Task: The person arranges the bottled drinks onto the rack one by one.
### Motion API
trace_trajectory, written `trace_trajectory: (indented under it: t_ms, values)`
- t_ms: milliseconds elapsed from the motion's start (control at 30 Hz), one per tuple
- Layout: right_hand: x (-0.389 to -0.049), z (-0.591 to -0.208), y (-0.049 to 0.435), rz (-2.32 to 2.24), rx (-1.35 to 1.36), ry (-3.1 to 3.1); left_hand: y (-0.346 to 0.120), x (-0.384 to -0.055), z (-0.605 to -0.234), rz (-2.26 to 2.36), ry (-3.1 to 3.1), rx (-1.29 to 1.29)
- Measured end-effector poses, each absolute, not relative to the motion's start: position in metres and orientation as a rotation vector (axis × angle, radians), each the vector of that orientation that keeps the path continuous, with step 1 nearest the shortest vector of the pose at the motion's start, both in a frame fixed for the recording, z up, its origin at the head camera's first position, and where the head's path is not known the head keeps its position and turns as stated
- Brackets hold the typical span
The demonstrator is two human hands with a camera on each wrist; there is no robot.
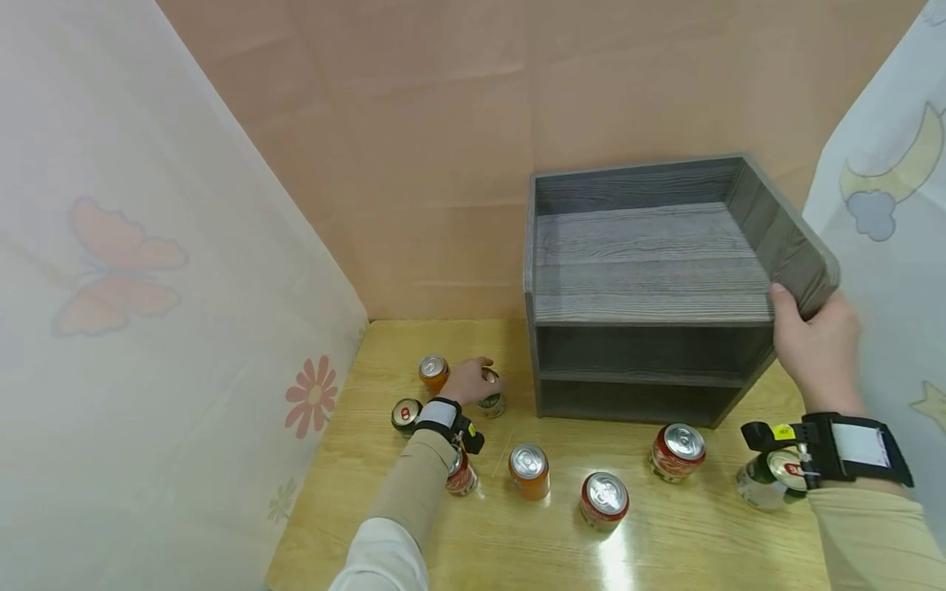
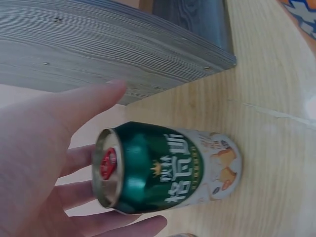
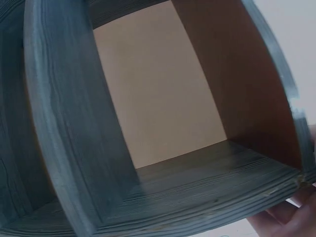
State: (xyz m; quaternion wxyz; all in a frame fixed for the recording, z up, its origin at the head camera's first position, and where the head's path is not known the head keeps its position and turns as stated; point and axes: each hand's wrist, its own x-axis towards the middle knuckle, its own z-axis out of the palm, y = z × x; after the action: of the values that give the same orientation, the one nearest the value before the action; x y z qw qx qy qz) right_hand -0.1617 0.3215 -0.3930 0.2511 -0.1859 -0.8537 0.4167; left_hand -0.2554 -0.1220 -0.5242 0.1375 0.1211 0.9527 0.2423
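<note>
My left hand (image 1: 466, 381) reaches around a green-and-white drink can (image 2: 163, 170) that stands on the table left of a grey wooden shelf unit (image 1: 650, 263). In the left wrist view the thumb is raised off the can, and the other fingers extend behind and beside its top. Whether those fingers touch it I cannot tell. At the upper right, my right hand (image 1: 820, 349) grips the front edge of the shelf's right side panel, thumb on the inside. The right wrist view shows the shelf's compartments close up, with some of the fingers (image 3: 289, 217) beyond the panel.
Left of my left hand stand an orange can (image 1: 433, 373) and a dark green can (image 1: 406, 414). Nearer are a red can (image 1: 461, 478) partly behind my wrist, another orange can (image 1: 529, 473), two red cans (image 1: 604, 502) and a green-and-white can (image 1: 764, 484). Covered walls enclose the wooden table (image 1: 332, 509).
</note>
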Motion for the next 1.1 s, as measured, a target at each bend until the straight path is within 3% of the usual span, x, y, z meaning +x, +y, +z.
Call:
trace_trajectory:
  t_ms: [767, 1100]
  values:
    - [-0.178, -0.409, 0.302, 1.228, -0.528, -2.250, -0.132, -0.250, -0.552, 0.756, 2.915, 0.357]
    - [-0.179, -0.409, 0.300, 1.257, -0.535, -2.191, -0.135, -0.254, -0.540, 0.797, 2.906, 0.321]
